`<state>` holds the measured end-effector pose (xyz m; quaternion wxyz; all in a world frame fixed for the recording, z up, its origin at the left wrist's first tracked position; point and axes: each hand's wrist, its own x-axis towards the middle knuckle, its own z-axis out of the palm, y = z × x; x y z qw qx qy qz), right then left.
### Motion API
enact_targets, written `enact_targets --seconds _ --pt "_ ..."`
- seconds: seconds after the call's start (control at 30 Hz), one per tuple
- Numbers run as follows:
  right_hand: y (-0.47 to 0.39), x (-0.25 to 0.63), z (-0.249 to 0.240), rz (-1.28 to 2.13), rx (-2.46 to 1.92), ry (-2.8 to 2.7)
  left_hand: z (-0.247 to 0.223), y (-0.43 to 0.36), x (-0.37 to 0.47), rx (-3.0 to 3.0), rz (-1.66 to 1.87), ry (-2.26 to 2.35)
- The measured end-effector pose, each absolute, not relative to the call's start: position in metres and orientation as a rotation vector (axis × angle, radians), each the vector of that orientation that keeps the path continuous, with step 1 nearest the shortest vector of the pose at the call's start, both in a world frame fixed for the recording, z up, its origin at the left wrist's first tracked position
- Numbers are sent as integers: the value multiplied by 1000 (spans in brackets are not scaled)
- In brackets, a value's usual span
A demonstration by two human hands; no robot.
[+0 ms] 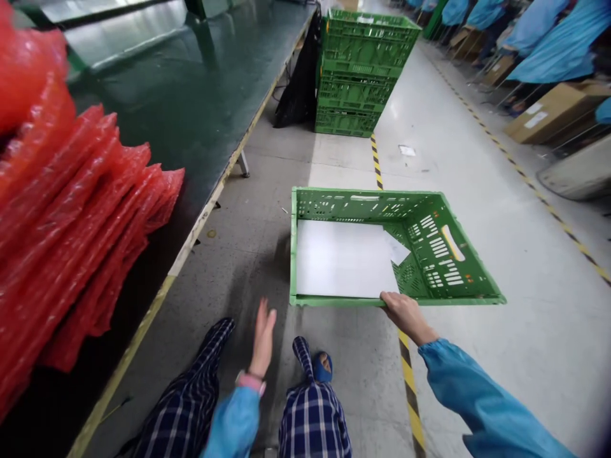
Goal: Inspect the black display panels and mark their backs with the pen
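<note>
A green plastic crate (458,254) is held out in front of me above the floor. My right hand (405,315) grips the middle of its near rim. Inside the crate lie a large white sheet (344,257) and a smaller piece of white paper (397,248), partly covered by the sheet. My left hand (262,337) hangs below and to the left of the crate, touching nothing, its fingers stretched out and the thumb a little apart.
A long dark green table (191,83) runs along the left, with a pile of red bubble-wrap bags (81,222) on it. Stacked green crates (363,70) stand ahead. Cardboard boxes (548,114) and people in blue are at the upper right, beyond striped floor tape.
</note>
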<state>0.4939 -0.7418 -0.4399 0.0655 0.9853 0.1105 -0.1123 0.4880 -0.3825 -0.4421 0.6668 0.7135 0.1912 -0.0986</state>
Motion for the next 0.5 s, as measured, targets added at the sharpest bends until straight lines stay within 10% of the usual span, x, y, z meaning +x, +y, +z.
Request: enact_targets --seconds 0.5 --pt "-753 554 -426 -320 2926 169 -448 -440 636 1595 -273 125"
